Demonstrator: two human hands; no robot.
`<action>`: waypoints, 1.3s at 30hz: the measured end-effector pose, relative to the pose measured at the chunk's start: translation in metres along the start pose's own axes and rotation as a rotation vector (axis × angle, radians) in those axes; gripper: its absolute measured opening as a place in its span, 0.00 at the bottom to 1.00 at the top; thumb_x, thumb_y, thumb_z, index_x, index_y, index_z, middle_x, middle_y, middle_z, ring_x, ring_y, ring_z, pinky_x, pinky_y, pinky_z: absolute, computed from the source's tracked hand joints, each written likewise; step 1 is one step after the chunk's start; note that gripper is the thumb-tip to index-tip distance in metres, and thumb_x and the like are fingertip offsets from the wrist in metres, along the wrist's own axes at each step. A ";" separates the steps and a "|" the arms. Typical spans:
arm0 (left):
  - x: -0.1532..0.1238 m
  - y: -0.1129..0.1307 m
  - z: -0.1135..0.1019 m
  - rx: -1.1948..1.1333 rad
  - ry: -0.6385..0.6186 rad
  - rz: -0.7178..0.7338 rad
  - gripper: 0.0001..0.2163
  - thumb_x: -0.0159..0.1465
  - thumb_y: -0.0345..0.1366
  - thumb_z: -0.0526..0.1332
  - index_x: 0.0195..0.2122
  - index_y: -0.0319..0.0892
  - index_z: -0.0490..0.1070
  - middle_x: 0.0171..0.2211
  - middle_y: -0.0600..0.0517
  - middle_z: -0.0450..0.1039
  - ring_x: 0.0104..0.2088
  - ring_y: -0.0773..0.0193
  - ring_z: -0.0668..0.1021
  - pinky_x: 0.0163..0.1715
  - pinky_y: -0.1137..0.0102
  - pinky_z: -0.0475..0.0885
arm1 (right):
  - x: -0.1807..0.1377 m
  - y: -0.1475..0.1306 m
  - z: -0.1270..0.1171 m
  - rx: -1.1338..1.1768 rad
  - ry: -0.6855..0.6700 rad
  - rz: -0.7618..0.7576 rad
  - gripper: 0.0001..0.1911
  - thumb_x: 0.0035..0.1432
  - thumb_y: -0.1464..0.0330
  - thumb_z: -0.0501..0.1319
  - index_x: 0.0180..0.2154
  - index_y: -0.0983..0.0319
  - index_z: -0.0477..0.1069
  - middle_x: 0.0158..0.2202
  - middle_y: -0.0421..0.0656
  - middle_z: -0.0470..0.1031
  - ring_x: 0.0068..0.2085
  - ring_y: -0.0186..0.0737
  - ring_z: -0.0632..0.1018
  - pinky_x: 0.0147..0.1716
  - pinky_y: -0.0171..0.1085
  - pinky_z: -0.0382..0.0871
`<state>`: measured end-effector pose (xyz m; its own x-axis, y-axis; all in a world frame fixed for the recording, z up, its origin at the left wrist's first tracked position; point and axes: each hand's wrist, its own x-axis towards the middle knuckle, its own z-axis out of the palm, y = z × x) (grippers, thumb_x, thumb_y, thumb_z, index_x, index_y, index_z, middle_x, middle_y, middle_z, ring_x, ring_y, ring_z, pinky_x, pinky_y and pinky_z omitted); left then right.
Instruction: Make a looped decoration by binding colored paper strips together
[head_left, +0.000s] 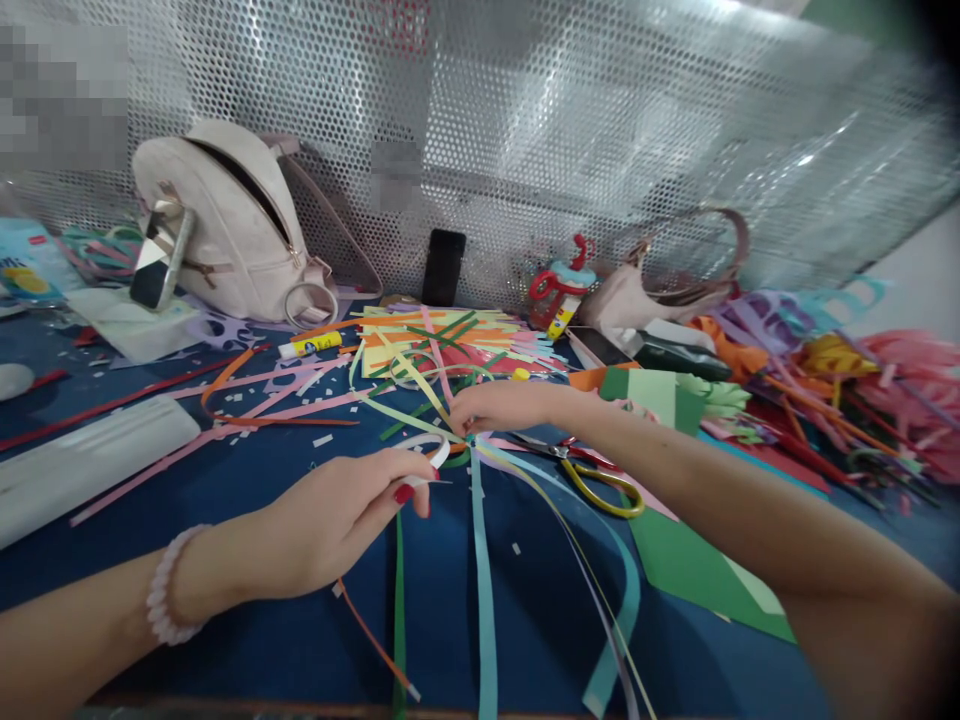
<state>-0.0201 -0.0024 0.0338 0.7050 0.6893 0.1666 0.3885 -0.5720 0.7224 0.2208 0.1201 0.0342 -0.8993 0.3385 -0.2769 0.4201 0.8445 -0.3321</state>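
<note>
My left hand (341, 510), a beaded bracelet at its wrist, pinches a white paper strip (442, 455) that curls up between thumb and fingers. Just beyond it my right hand (499, 405) is closed at the point where several coloured paper strips meet, its fingertips pressed on them. From that point a light blue strip (484, 580) and a dark green strip (399, 600) run toward the near edge. Another wide blue strip (619, 580) bends off to the right. What lies under my right fingertips is partly hidden.
Yellow-handled scissors (600, 488) lie under my right forearm, near green paper sheets (697, 560). Behind are a heap of strips (487, 335), a glue stick (311, 345), a phone (444, 267) and a backpack (232, 220). Coloured paper piles (900, 385) fill the right side.
</note>
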 end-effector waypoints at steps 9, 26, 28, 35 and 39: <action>0.000 -0.002 -0.001 0.018 -0.010 0.000 0.12 0.68 0.35 0.42 0.44 0.44 0.63 0.29 0.56 0.68 0.16 0.74 0.64 0.20 0.77 0.63 | -0.006 0.002 0.011 0.092 0.066 0.019 0.07 0.54 0.78 0.52 0.29 0.63 0.66 0.32 0.41 0.64 0.33 0.34 0.65 0.35 0.33 0.59; -0.004 -0.002 -0.004 0.101 -0.037 -0.008 0.10 0.67 0.33 0.43 0.41 0.45 0.63 0.31 0.56 0.68 0.22 0.71 0.65 0.26 0.74 0.61 | -0.014 0.009 0.005 0.236 0.125 0.193 0.07 0.58 0.72 0.51 0.36 0.65 0.67 0.37 0.43 0.68 0.35 0.34 0.68 0.34 0.33 0.62; -0.004 0.000 -0.004 0.098 -0.046 -0.023 0.10 0.67 0.33 0.43 0.41 0.44 0.62 0.29 0.56 0.67 0.21 0.71 0.65 0.25 0.74 0.61 | -0.019 0.008 0.004 0.249 0.134 0.207 0.08 0.57 0.72 0.52 0.38 0.65 0.67 0.37 0.43 0.69 0.36 0.35 0.69 0.35 0.33 0.62; -0.003 -0.001 -0.003 0.081 -0.051 -0.027 0.11 0.67 0.34 0.43 0.40 0.44 0.63 0.27 0.57 0.66 0.20 0.71 0.63 0.23 0.75 0.60 | -0.017 0.004 0.006 0.258 0.092 0.185 0.07 0.53 0.76 0.54 0.34 0.65 0.68 0.35 0.42 0.70 0.34 0.33 0.70 0.33 0.32 0.63; -0.005 -0.004 -0.002 0.098 -0.041 -0.020 0.10 0.67 0.34 0.43 0.41 0.45 0.63 0.30 0.56 0.68 0.21 0.70 0.65 0.26 0.74 0.60 | -0.011 0.005 0.008 0.241 0.065 0.148 0.08 0.52 0.78 0.52 0.32 0.65 0.68 0.34 0.42 0.69 0.33 0.33 0.69 0.32 0.31 0.63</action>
<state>-0.0266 -0.0027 0.0316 0.7197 0.6832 0.1241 0.4573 -0.6008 0.6557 0.2335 0.1171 0.0285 -0.8289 0.4826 -0.2828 0.5568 0.6640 -0.4990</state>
